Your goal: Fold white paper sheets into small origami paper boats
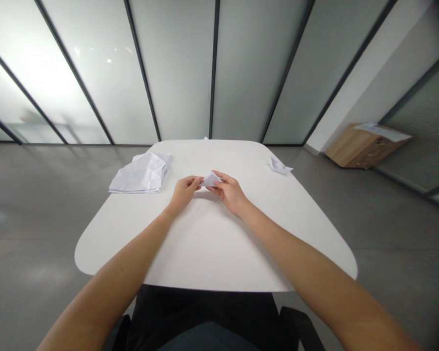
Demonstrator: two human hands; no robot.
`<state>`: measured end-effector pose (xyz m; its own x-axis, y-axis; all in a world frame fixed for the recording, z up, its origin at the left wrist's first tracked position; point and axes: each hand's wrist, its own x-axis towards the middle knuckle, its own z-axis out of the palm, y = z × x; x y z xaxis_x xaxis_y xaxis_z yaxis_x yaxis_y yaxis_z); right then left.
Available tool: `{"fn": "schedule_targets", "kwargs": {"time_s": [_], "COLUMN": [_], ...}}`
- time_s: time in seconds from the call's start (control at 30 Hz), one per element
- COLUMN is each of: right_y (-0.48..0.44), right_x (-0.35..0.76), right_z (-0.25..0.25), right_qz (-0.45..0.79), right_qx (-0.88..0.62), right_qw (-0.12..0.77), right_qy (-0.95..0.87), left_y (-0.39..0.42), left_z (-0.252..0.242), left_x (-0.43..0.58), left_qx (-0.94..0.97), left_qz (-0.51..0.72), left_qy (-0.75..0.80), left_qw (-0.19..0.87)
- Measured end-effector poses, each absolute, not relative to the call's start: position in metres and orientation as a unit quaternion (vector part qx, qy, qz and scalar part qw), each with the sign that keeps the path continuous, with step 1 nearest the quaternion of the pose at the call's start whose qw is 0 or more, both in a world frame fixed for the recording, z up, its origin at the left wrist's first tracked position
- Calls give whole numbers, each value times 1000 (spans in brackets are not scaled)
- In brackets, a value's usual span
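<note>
A small piece of folded white paper (209, 179), roughly triangular, is held between my two hands above the middle of the table. My left hand (186, 191) pinches its left corner between thumb and fingers. On the other side, my right hand (229, 191) grips the right part, with the thumb in front and fingers behind and below. Finer folds in the paper are too small to make out.
The white table (212, 253) has rounded corners. A stack of creased paper sheets (141, 174) lies at its left edge. Near the right edge sits a folded paper boat (279, 166). Beyond stand frosted glass panels (175, 73) and a wooden cabinet (366, 146).
</note>
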<state>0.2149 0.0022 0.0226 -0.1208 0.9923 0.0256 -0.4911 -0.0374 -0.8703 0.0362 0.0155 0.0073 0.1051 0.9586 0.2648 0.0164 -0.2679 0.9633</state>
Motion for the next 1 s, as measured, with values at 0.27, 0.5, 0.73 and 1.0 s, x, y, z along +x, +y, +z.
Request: {"fn": "schedule_targets", "kwargs": {"time_s": [0.27, 0.5, 0.73, 1.0], "right_y": [2, 5, 5, 4], "right_x": [218, 224, 223, 221], "right_z": [26, 25, 26, 28], "right_qz": [654, 625, 631, 631], "right_qx": [-311, -334, -336, -332], "right_qw": [576, 579, 590, 591], "right_qy": [-378, -403, -376, -376], "left_y": [14, 10, 11, 15], "left_z": [10, 14, 11, 10], "left_x": [30, 29, 28, 27], "left_qx": [629, 659, 716, 732], "left_qz": [515, 497, 472, 502], "left_qy": [436, 413, 414, 395], "left_qw": [385, 385, 306, 235]}}
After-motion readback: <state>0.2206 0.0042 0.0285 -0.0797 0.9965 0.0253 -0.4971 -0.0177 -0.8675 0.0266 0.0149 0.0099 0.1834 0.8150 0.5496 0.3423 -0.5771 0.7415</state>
